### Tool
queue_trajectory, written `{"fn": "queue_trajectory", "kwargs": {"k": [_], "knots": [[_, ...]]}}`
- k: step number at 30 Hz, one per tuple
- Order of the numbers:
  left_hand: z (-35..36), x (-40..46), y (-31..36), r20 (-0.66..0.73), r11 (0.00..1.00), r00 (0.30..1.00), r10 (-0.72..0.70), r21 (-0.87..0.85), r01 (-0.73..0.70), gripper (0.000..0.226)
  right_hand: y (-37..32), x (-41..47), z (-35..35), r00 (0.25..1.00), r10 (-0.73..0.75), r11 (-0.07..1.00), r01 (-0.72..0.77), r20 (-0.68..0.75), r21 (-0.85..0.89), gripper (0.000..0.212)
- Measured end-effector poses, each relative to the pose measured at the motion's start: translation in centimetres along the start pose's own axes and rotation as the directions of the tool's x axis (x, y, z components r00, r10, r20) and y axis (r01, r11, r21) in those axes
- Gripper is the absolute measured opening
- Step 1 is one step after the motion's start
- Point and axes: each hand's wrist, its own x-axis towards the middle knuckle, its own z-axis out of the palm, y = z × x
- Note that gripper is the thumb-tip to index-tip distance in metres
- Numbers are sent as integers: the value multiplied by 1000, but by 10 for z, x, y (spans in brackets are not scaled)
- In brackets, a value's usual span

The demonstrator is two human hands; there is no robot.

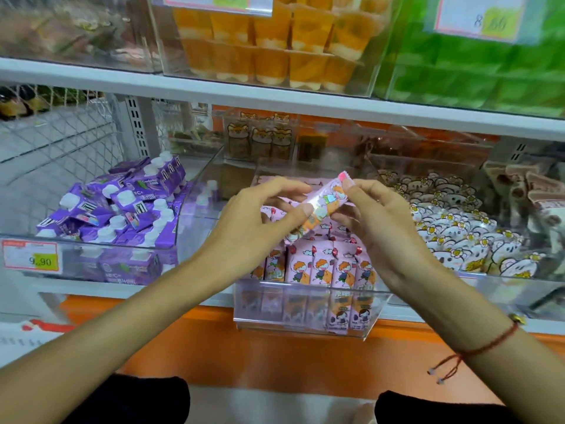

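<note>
Two shelf boards (214, 90) carry clear bins, and the middle bin (305, 313) holds a row of standing packets (321, 267). Above it the left hand (256, 218) and right hand (382, 221) each pinch the held packet (328, 206) (slanted, upper end at the right fingertips). Its glossy wrap could slip from so light a pinch, fall into the bin and topple the row.
</note>
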Motion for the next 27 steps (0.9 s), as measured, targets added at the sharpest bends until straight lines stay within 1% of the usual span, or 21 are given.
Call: {"fn": "queue_trajectory", "kwargs": {"k": [3,5,7,9,11,14,15,16,17,19,20,22,25,26,27], "knots": [[0,-2,0,-4,996,999,51,70,-51,28,-1,0,1,999,36,998,-36,-4,51,22],[0,-4,0,-3,992,998,69,105,-69,40,-1,-1,2,1000,19,999,-19,-1,26,17],[-1,-7,0,7,989,997,71,126,-71,49,0,-1,2,1000,12,1000,-12,1,3,17],[-3,-8,0,6,987,997,72,144,-72,47,0,-2,1,1000,20,1000,-20,7,14,18],[-3,-8,-1,-10,989,997,73,129,-71,39,-1,-2,-1,996,28,999,-30,88,30,22],[0,-7,-3,-12,1000,1000,23,2,-22,38,-3,-3,-1,951,66,998,-66,303,-10,30],[2,-8,-4,-9,1000,1000,4,-20,-5,37,-2,-4,0,942,75,997,-67,328,-36,29],[4,-8,-5,-13,1000,1000,-2,-20,1,34,-1,-5,0,947,76,996,-59,312,-65,28],[6,-9,-5,-25,1000,1000,5,-5,-5,31,0,-5,0,962,64,996,-44,265,-81,28],[8,-9,-6,-65,997,997,49,64,-45,29,1,-6,1,985,5,998,7,173,-70,24],[8,-9,-6,-83,990,993,86,118,-76,32,2,-6,1,990,-22,998,31,141,-61,24],[10,-9,-4,-101,964,982,161,232,-134,41,4,-8,3,993,-60,996,66,99,-57,30],[11,-10,-2,-107,925,966,237,328,-191,42,4,-8,4,989,-114,990,122,99,-74,35],[11,-10,-1,-102,927,966,238,320,-195,41,3,-8,3,986,-114,989,124,118,-81,35],[12,-9,0,-91,948,974,206,264,-176,40,0,-7,1,984,-103,988,118,144,-97,33]]}}
